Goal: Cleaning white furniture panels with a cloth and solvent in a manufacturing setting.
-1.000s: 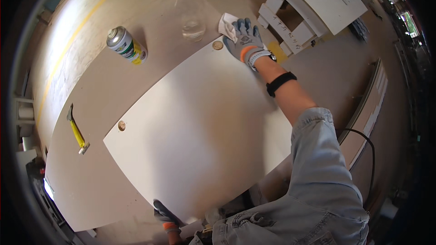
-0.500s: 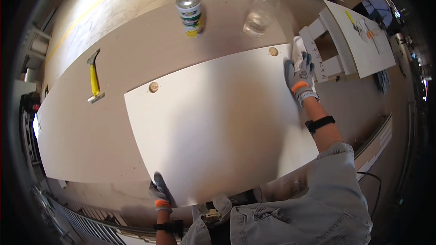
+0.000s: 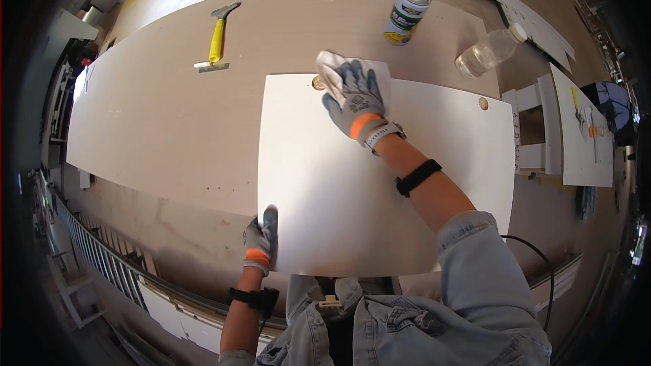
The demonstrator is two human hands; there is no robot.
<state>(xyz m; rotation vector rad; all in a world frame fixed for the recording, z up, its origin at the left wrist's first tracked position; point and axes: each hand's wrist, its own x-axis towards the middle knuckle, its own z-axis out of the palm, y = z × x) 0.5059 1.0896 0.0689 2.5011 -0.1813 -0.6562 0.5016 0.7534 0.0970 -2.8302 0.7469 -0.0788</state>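
A white board (image 3: 366, 210) lies on the large table in front of me, with a round hole (image 3: 483, 104) showing bare wood near its far right corner. My left hand (image 3: 260, 238), in a grey glove, grips the board's left edge, thumb on top; the other fingers are partly hidden. Close to the far edge, my gloved right hand (image 3: 355, 98) presses a white cloth (image 3: 330, 66) against the surface with its fingers spread over it. The cloth partly covers a second round hole (image 3: 318, 83) at the far left corner.
On the table (image 3: 156, 122) lie a yellow-handled scraper (image 3: 217, 39) and a tilted-looking clear bottle (image 3: 485, 53) beside a spray can (image 3: 407, 15). White panels (image 3: 586, 129) with tools on top stand at right. A rail-like conveyor (image 3: 102, 244) runs at lower left.
My right hand has carried the cloth from the board's far right corner leftward to the far left hole. My left hand still holds the left edge. The view has turned.
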